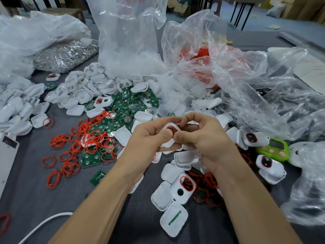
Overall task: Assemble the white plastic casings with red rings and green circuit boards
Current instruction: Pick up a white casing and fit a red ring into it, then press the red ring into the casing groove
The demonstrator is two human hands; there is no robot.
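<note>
Head view: a dark grey table (26,191) fills the frame, with dark metal legs (244,13) beyond its far edge at 1 o'clock. Clear plastic bags (126,41) heap from 10 to 3 o'clock. At centre, the left hand (147,136) and right hand (205,136) both pinch one white casing (168,125), curled thumbs and forefingers on it. Green circuit boards (123,104) and red rings (73,150) litter 9 to 11 o'clock. Bare tabletop lies at 7 to 8 o'clock, beside a white cable (56,215).
</note>
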